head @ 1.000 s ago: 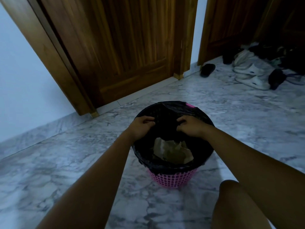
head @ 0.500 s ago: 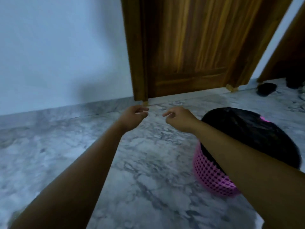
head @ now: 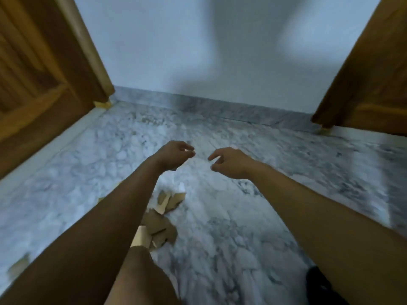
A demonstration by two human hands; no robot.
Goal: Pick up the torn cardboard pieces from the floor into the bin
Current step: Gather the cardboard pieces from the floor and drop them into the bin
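While nothing is held in the left hand (head: 174,154) or the right hand (head: 229,162), both loosely curled, the torn cardboard pieces (head: 160,223) are seen below and behind them, toward the body, partly beneath the left forearm (head: 119,212); the left hand is judged nearer.

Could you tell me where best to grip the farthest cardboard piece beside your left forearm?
Pinch the upturned edge of the cardboard piece from above with the right hand; it looks lifted off the floor, and the left forearm crowds its left.

Wooden door (head: 33,84) left, second door (head: 374,80) right, white wall (head: 198,40) between.
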